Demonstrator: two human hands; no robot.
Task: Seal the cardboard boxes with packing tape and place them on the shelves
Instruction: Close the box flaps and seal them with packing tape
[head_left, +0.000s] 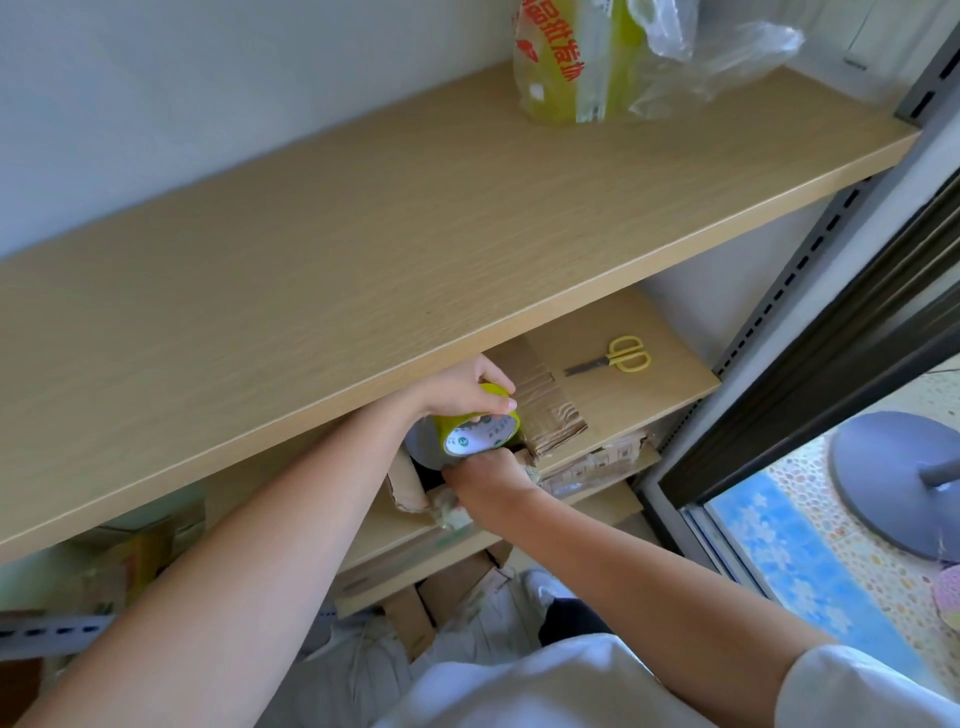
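Your left hand grips the tape roll directly above your right hand, which clutches the open box edge on the middle shelf; the box extends away rightward toward the scissors.

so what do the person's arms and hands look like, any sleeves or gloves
Both arms are bare from the wrist up past the elbow. No gloves, rings, watch or bracelet show on the left hand or the right hand. A short white sleeve shows at the top of the right arm; the left arm's sleeve is out of view. The white top is plain, no markings.
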